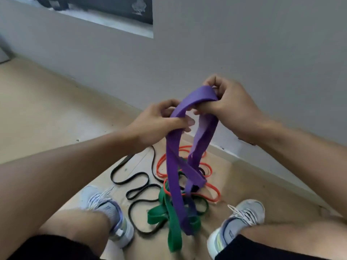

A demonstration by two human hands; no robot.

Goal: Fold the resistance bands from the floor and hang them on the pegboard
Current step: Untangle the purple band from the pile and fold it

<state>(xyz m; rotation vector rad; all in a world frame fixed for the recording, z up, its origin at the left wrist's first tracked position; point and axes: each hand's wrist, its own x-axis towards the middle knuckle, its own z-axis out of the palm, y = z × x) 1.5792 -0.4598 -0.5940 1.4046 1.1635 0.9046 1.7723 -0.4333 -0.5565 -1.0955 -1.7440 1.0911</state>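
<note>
Both hands grasp the purple band (178, 166).
Left hand (159, 122) and right hand (227, 106) grip its top; green band (169, 216) lies below.

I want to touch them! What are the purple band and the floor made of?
The purple band looks like stretchy rubber, probably latex: matte, flat, drooping limply from both hands. The floor looks like pale wood or wood-look laminate, with faint plank seams; which one is hard to tell.

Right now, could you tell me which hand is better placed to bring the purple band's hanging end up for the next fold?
Left, probably: the left hand grips lower on the band; the right hand holds the top fold.
</note>
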